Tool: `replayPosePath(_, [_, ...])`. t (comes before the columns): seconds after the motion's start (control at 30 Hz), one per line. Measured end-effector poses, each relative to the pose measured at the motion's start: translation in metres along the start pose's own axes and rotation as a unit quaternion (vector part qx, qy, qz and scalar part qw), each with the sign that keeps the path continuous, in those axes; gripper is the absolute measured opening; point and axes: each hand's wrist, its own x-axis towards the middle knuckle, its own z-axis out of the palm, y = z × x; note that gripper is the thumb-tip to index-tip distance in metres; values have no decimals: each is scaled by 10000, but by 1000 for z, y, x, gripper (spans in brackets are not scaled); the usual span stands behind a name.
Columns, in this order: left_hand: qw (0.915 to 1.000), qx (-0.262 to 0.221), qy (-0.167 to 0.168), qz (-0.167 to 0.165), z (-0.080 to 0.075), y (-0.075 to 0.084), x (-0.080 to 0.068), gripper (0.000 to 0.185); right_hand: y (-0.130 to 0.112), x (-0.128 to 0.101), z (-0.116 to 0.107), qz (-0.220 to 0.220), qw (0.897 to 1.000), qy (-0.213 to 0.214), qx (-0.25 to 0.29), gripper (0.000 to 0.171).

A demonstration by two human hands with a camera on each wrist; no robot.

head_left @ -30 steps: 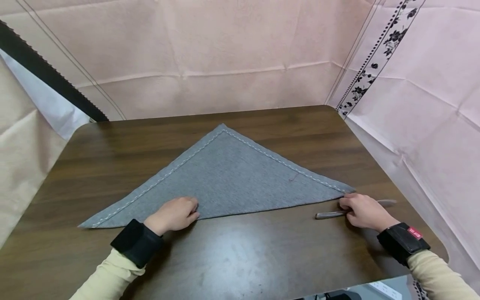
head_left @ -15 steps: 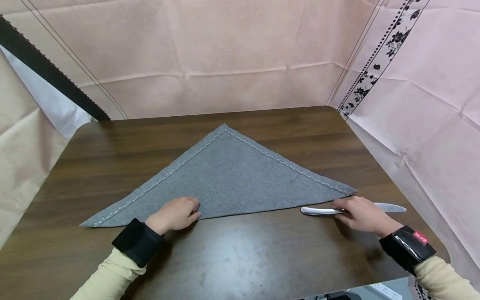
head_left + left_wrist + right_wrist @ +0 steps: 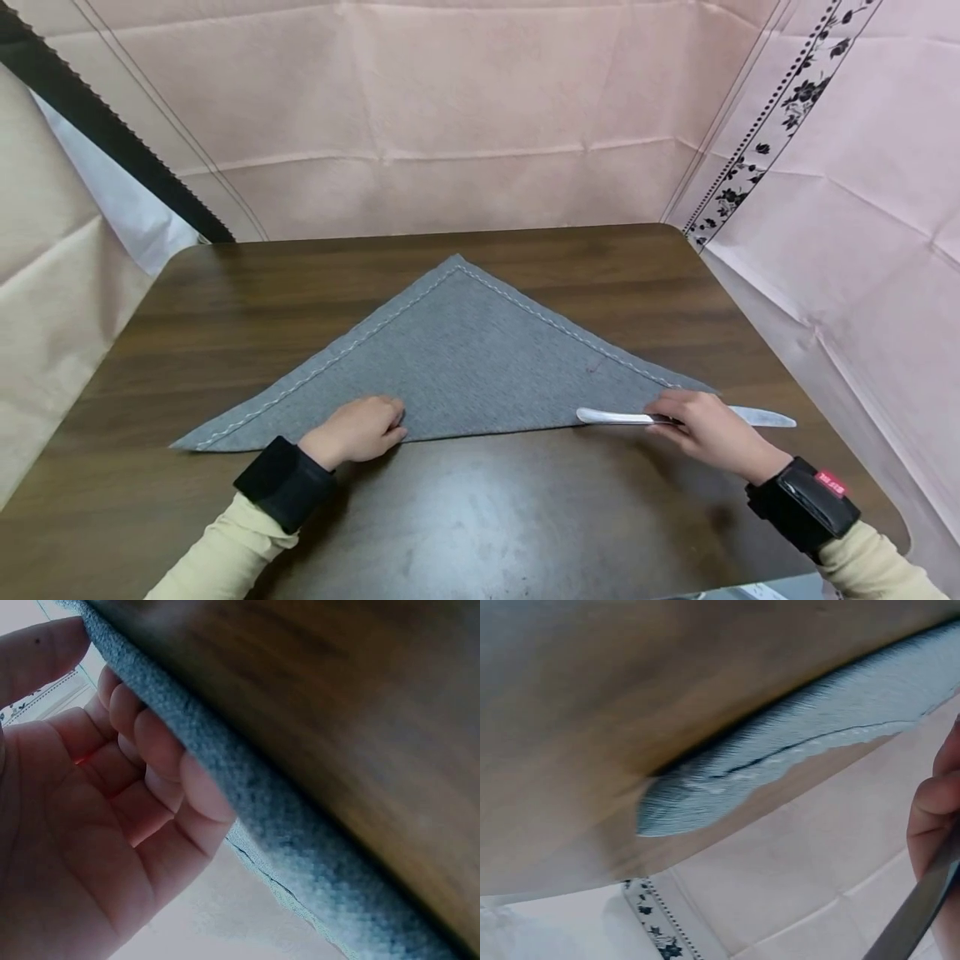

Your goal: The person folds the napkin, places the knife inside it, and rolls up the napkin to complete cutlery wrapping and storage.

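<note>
A grey cloth (image 3: 480,358) lies as a triangle on the brown wooden table, its apex pointing away from me and white stitching along its two far edges. My left hand (image 3: 362,428) rests on the cloth near the left part of the front edge. In the left wrist view, bent fingertips touch the cloth's rounded edge (image 3: 247,772), with the thumb held apart from them. A table knife (image 3: 611,417) is held around its middle by my right hand (image 3: 708,433), close to the cloth's right corner. Its handle end points left and its blade right; the fingers hide its middle.
The brown table (image 3: 465,517) has rounded corners. Behind it hangs a pale pink sheet (image 3: 480,108), with a black flower-patterned strip (image 3: 780,125) at the right. A black jagged band (image 3: 112,125) crosses the upper left. Black bands circle both wrists.
My right hand has moved left with the knife, whose handle end now overlaps the cloth's front edge. The left hand stays on the cloth. The head view has shifted slightly.
</note>
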Motion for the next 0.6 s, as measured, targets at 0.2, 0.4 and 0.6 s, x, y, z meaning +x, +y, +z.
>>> replayPosePath(0.2, [10000, -48, -55, -48, -1, 1, -1, 22, -4, 15, 0, -198, 9996, 133, 136, 28])
replayPosePath(0.4, [9999, -79, -64, -85, -3, 3, -2, 22, -6, 29, 6, -325, 9990, 273, 144, 30])
replayPosePath(0.6, [9996, -177, -103, -186, -3, 3, -3, 23, -15, 53, 14, -457, 9982, 372, 150, 27])
